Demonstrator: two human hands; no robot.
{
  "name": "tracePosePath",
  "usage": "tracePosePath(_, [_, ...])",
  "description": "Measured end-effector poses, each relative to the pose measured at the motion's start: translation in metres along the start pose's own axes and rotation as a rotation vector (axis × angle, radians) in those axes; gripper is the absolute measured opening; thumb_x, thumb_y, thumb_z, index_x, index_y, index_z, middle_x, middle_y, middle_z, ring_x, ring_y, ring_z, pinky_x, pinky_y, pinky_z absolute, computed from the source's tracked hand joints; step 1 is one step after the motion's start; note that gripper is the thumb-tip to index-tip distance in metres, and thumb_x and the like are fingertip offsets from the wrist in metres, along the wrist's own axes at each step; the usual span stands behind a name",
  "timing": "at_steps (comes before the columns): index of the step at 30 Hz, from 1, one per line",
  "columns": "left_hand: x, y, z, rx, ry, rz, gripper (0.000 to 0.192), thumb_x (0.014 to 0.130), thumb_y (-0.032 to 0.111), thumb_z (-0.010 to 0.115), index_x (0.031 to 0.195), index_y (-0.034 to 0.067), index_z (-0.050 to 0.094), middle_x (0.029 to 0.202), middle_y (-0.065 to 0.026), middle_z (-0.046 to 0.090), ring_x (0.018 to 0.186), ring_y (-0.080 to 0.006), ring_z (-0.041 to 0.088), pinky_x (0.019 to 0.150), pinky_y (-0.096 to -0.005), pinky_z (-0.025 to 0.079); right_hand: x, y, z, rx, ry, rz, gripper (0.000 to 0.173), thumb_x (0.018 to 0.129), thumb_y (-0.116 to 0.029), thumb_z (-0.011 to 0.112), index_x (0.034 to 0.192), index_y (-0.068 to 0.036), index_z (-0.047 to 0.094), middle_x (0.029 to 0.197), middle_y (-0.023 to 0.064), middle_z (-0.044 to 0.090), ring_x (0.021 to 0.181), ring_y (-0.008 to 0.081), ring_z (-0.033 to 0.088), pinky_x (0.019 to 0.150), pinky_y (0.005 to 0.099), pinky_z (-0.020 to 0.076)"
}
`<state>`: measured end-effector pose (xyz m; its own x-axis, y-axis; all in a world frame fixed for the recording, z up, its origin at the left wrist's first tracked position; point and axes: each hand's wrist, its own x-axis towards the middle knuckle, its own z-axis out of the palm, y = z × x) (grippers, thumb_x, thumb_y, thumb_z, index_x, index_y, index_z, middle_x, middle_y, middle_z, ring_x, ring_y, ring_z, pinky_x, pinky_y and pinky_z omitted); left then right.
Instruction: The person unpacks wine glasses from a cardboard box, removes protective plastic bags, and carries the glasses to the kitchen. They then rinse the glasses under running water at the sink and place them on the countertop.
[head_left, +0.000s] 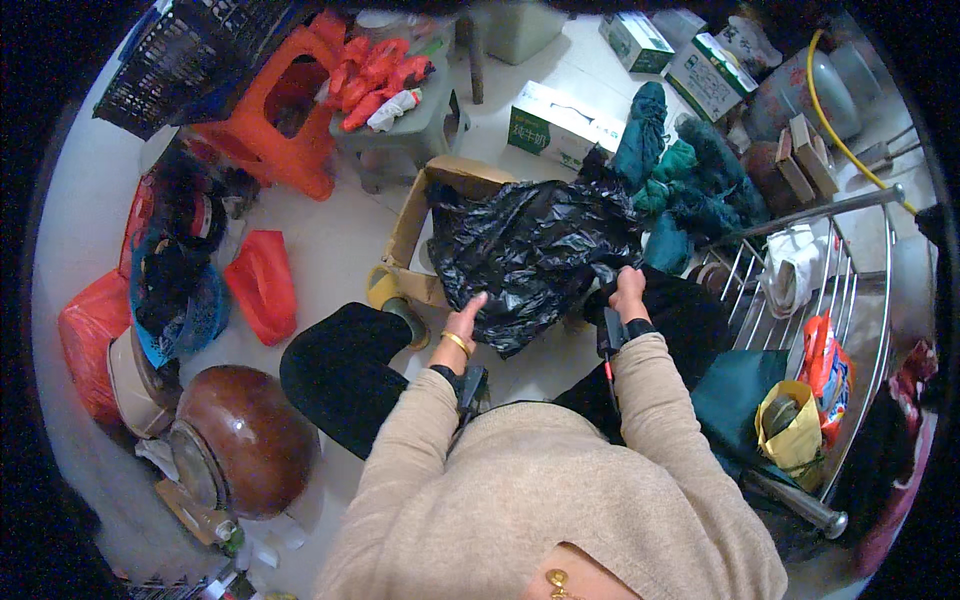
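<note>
A large crumpled black plastic bag (532, 247) lies over an open cardboard box (409, 225) on the floor between the knees. At the bag's right edge, my right hand (628, 289) is closed on the black plastic. My left hand (466, 322) is at the bag's lower left edge, thumb pointing up along it; its fingers are mostly hidden, so its hold cannot be told. The bag hides most of the box and what it contains.
Milk cartons (562, 124) and green netting (675, 172) lie beyond the box. A grey stool (405, 142) bears red plastic bundles beside an orange stool (281, 112). A brown jar (251, 442) stands left; a metal rack (847, 285) is at right.
</note>
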<state>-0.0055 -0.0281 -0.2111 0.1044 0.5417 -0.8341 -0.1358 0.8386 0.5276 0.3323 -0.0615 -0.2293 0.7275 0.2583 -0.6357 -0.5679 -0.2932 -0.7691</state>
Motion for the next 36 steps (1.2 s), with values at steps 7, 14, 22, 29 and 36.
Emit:
tracePosePath(7, [-0.085, 0.132, 0.003, 0.077, -0.049, 0.924, 0.032, 0.082, 0.005, 0.061, 0.114, 0.001, 0.055, 0.111, -0.0067, 0.06, 0.1, -0.0189, 0.056, 0.091, -0.0326, 0.041, -0.066, -0.059, 0.028, 0.321, -0.388, -0.314, 0.022, 0.079, -0.013, 0.052, 0.099, -0.005, 0.054, 0.088, 0.0061, 0.057, 0.073, 0.0197, 0.057, 0.065, 0.0329, 0.048])
tracePosePath(14, [-0.128, 0.23, 0.008, 0.021, -0.184, 1.343, 0.032, 0.086, 0.001, 0.056, 0.118, 0.002, 0.054, 0.114, -0.0068, 0.058, 0.102, -0.0167, 0.054, 0.093, -0.0309, 0.04, -0.087, -0.135, 0.041, 0.487, -0.627, -0.32, 0.025, 0.086, -0.013, 0.048, 0.109, -0.007, 0.055, 0.1, 0.0073, 0.06, 0.088, 0.0233, 0.059, 0.079, 0.0363, 0.0498])
tracePosePath(22, [0.033, 0.109, -0.038, 0.666, 0.339, 0.489, 0.067, 0.067, 0.016, 0.074, 0.125, 0.0, 0.045, 0.121, -0.0138, 0.055, 0.108, -0.028, 0.053, 0.094, -0.036, 0.04, -0.017, -0.012, 0.023, -0.108, -0.182, 0.157, 0.018, 0.08, -0.015, 0.05, 0.088, -0.002, 0.059, 0.071, 0.009, 0.057, 0.056, 0.0216, 0.055, 0.045, 0.0363, 0.0429])
tracePosePath(29, [0.011, 0.069, -0.035, -0.288, -0.175, 0.291, 0.072, 0.065, 0.004, 0.074, 0.129, 0.008, 0.04, 0.118, -0.0091, 0.053, 0.106, -0.0266, 0.052, 0.092, -0.0387, 0.042, 0.0, 0.002, 0.02, -0.427, -0.086, -0.097, 0.031, 0.074, -0.014, 0.049, 0.101, 0.0, 0.058, 0.09, 0.0169, 0.063, 0.075, 0.0281, 0.061, 0.066, 0.0386, 0.0477])
tracePosePath(36, [-0.035, 0.098, 0.007, 0.889, 0.343, 1.081, 0.083, 0.065, 0.001, 0.062, 0.139, 0.009, 0.026, 0.12, -0.0202, 0.047, 0.103, -0.0352, 0.053, 0.088, -0.0402, 0.044, -0.041, -0.013, 0.024, -0.798, -0.042, -0.749, 0.041, 0.077, -0.018, 0.051, 0.113, 0.002, 0.051, 0.102, 0.0285, 0.058, 0.096, 0.0439, 0.055, 0.083, 0.0463, 0.0434])
